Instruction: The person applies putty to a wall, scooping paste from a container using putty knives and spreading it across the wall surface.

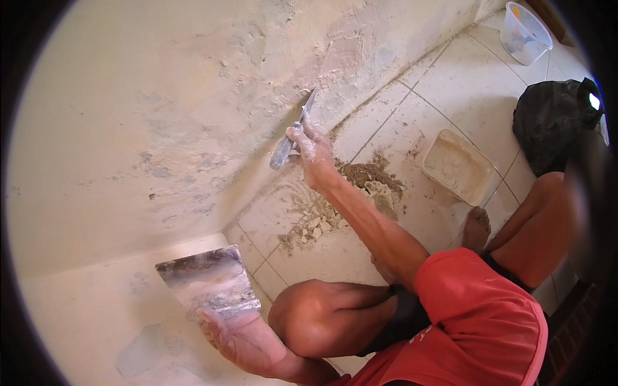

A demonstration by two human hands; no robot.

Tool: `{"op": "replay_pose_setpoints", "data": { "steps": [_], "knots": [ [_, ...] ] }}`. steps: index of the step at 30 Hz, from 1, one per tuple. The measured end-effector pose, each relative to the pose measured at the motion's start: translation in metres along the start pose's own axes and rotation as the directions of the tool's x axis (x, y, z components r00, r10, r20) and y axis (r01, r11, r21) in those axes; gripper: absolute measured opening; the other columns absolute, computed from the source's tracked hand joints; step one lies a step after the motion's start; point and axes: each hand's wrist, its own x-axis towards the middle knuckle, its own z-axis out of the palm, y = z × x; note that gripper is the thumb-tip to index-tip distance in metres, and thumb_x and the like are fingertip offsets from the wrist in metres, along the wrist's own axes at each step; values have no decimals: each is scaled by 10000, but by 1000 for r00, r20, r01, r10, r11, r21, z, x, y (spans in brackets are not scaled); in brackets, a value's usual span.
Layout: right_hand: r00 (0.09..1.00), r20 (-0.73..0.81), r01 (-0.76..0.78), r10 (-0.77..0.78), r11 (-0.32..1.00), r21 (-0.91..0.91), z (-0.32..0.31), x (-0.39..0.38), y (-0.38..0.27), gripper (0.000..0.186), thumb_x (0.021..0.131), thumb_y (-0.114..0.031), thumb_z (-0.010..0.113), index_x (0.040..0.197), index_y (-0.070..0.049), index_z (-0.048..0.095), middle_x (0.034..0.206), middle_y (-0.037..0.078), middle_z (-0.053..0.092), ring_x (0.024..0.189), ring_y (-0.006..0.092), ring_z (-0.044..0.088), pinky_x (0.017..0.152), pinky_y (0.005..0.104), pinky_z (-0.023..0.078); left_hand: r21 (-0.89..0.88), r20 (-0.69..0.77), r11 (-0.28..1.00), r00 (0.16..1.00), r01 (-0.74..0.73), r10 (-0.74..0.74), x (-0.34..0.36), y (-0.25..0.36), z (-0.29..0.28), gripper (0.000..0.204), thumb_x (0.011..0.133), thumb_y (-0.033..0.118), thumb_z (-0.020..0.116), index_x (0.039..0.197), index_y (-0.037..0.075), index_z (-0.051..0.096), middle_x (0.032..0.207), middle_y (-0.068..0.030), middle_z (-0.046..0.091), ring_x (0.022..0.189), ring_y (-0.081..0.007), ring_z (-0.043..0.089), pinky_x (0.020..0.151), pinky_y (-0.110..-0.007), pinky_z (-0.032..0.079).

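Note:
In my right hand point(313, 153) is a putty knife point(281, 154), its grey handle pointing down toward the left and its blade tip at the plastered wall point(335, 61). My fingers are closed round it near where blade meets handle, and they are dusted white. Lower down on the left, my left hand point(248, 341) is palm up and grips a wide rectangular metal plate point(209, 280) by its near edge. Pale, wet-looking filler is smeared over the plate; whether it has a handle is hidden. The wall is rough and patchy, with a pinkish filled area close to the knife.
Dirt and broken plaster bits point(318, 225) lie on the white floor tiles point(386, 128) below my right forearm. A rectangular tub point(458, 166) with pale residue stands right of them. Farther off are a black plastic bag point(547, 122) and a clear bucket point(524, 35). My bent knees are close below.

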Motion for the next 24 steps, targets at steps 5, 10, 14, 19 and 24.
{"op": "replay_pose_setpoints", "data": {
  "steps": [5, 10, 14, 19, 24],
  "knots": [
    [998, -24, 65, -63, 994, 92, 53, -20, -12, 313, 908, -159, 629, 1185, -40, 544, 847, 8, 556, 689, 96, 577, 560, 282, 529, -5, 59, 1000, 998, 3, -2, 0, 2, 0, 325, 912, 70, 586, 1219, -26, 545, 1335, -148, 498, 1239, -262, 450, 1073, -425, 341],
    [983, 79, 183, -168, 952, -245, 85, -19, 8, 405, 931, -206, 623, 1223, 40, 489, 837, 60, 574, 660, 123, 584, 533, 278, 533, 0, 21, 1000, 1000, 2, -2, -1, 2, -2, 339, 905, 75, 593, 1227, -20, 541, 1346, -134, 491, 1246, -264, 449, 1071, -425, 344],
    [966, 214, 206, -143, 929, -308, 82, -52, 18, 332, 923, -173, 618, 1156, 39, 515, 813, 82, 590, 630, 148, 591, 541, 275, 555, 19, 66, 998, 996, 56, -58, 0, 4, 12, 396, 906, 89, 584, 1278, -29, 514, 1385, -140, 459, 1282, -264, 418, 1102, -420, 307],
    [990, 98, 125, -99, 942, -313, 29, -50, 9, 394, 922, -182, 598, 1241, 22, 488, 831, 102, 593, 688, 180, 634, 563, 295, 593, 27, 5, 1000, 1000, -2, 1, 2, 0, -3, 425, 888, 80, 605, 1285, -19, 491, 1366, -139, 476, 1262, -271, 442, 1080, -435, 341],
    [980, -9, 194, -197, 971, -139, 22, -10, -19, 440, 934, -179, 573, 1307, 13, 439, 859, 102, 585, 694, 166, 635, 530, 300, 599, 42, -50, 999, 998, 31, -29, 0, -1, 7, 401, 902, 106, 589, 1273, -18, 502, 1357, -132, 480, 1251, -269, 449, 1065, -430, 355]
  ]
}}
